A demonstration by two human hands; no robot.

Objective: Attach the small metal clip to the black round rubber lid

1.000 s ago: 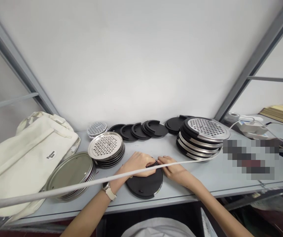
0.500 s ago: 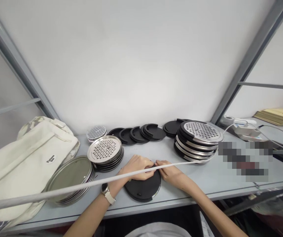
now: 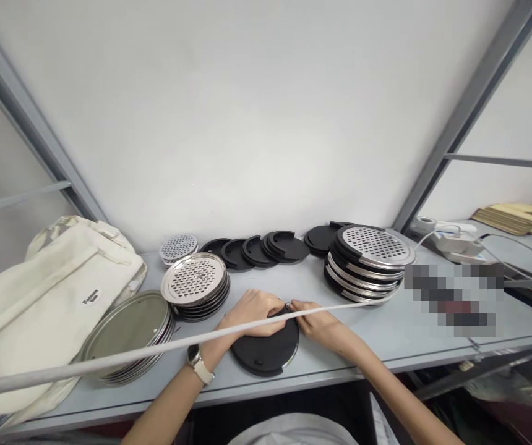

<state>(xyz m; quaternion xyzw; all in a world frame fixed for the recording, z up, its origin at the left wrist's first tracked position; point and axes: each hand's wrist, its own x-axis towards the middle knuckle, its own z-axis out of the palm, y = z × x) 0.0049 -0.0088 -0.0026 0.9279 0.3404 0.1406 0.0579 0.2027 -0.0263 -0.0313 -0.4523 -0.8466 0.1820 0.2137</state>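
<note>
A black round disc [image 3: 266, 356] lies flat at the front of the grey table, with a small knob near its front edge and a thin shiny rim at its right. My left hand [image 3: 257, 312] rests over the disc's far part, fingers curled closed at its far right edge. Beside it, my right hand [image 3: 315, 319] has its fingertips pinched together at that same edge, almost meeting the left fingers. A tiny shiny bit shows between the two hands; what it is I cannot make out. A white cord [image 3: 154, 352] crosses in front of both hands.
Perforated round metal grater plates [image 3: 195, 279] stand stacked left of my hands, near plain metal discs [image 3: 129, 327] and a cream bag [image 3: 57, 296]. Black discs [image 3: 289, 247] overlap along the wall. At right rises a stack of grater plates with black holders [image 3: 372, 247].
The whole view has shifted slightly. Both hands stay at the far edge of the black disc, with hardly any change in their grip.
</note>
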